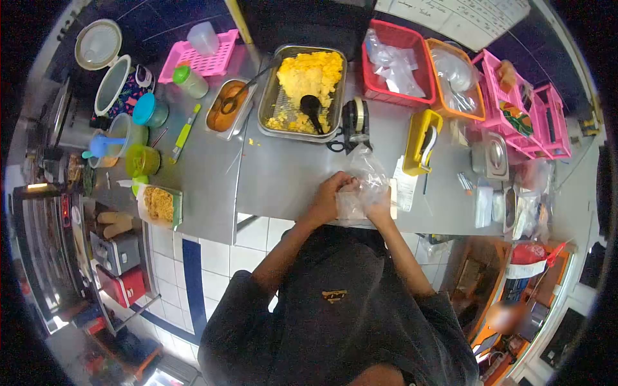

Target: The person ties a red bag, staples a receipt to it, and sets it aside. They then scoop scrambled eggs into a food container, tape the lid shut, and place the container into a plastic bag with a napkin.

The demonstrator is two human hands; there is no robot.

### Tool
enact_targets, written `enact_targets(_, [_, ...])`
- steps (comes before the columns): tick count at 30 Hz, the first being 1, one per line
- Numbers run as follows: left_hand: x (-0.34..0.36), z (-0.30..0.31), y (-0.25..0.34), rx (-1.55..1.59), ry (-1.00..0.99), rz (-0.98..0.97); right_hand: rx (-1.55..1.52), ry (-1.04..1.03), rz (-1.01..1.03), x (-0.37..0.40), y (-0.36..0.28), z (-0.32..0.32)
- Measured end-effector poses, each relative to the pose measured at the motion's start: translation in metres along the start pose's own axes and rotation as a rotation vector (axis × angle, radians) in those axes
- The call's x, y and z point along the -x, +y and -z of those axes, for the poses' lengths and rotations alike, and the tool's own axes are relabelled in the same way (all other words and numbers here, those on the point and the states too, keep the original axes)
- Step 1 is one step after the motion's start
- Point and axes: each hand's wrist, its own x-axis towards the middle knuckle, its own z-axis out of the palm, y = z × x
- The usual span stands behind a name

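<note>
A clear plastic bag (368,177) is held between my two hands at the front edge of the steel table. My left hand (333,196) has its fingers closed on the bag's left side. On the right side, my right hand (380,207) grips the same bag, its fingers partly hidden by the plastic. Just right of the bag lie a small pale card and a paper slip (405,190). Beyond the bag stands a black and cream tape dispenser (356,121), with black scissor handles beside it.
A metal tray (262,109) holds yellow food and a black scoop. Left of it are a sauce tin (222,132), jars and a food box (178,209). To the right stand a yellow dispenser (418,145), a red basket (399,98), an orange basket and pink racks.
</note>
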Motion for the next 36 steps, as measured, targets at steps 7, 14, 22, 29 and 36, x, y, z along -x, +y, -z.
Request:
enact_targets(7, [0.018,0.001,0.032,-0.415,0.003,-0.113,-0.144,-0.085,-0.297,-0.013,-0.033,0.016])
enact_targets(14, [0.009,-0.027,0.017,-0.687,0.085,-0.32,0.075,0.317,0.08,-0.019,-0.061,0.025])
enact_targets(22, [0.002,-0.024,0.006,-0.491,-0.122,-0.078,-0.232,0.206,-0.136,-0.008,-0.044,0.015])
enact_targets(29, [0.009,-0.036,-0.012,-0.624,0.041,-0.384,-0.035,0.019,-0.351,-0.006,-0.067,0.049])
enact_targets(36, [0.013,-0.053,0.028,-0.141,0.052,0.266,0.013,0.029,-0.327,0.022,-0.074,0.071])
